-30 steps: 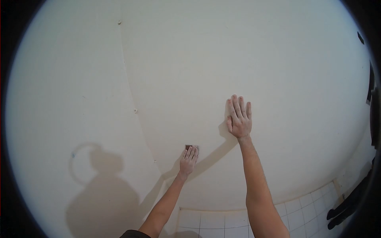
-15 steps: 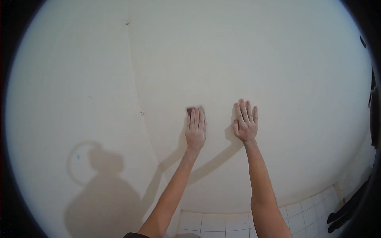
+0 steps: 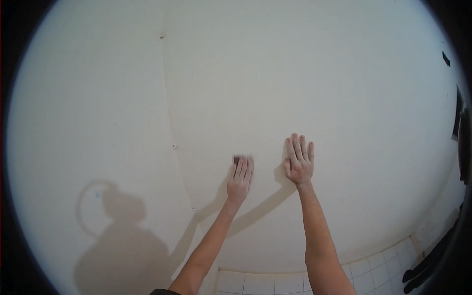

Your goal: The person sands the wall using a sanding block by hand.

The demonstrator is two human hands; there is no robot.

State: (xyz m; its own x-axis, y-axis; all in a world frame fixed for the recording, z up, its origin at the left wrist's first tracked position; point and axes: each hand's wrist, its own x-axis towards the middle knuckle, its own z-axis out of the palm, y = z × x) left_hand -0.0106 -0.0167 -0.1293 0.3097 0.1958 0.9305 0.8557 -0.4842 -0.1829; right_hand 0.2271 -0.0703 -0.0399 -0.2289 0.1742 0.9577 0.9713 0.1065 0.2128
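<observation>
My left hand (image 3: 239, 181) presses a small dark reddish-brown piece of sandpaper (image 3: 237, 160) against the off-white wall (image 3: 236, 98). Its fingers lie over the sheet, which shows at their upper left; the fingertips are a little blurred. To the right, my right hand (image 3: 299, 161) rests palm-down on the same wall, fingers stretched out and holding nothing. Pale dust seems to coat both hands.
A wall corner runs down at the left, with a few nail-like fixings (image 3: 174, 146) along it. White tiles (image 3: 289, 283) line the bottom. Dark hanging items (image 3: 463, 147) stand at the right edge, with dark long shapes (image 3: 432, 260) below. My shadow falls at lower left.
My left hand has slid down the wall with the sandpaper. My right hand stays flat at about the same place; the whole view has shifted slightly.
</observation>
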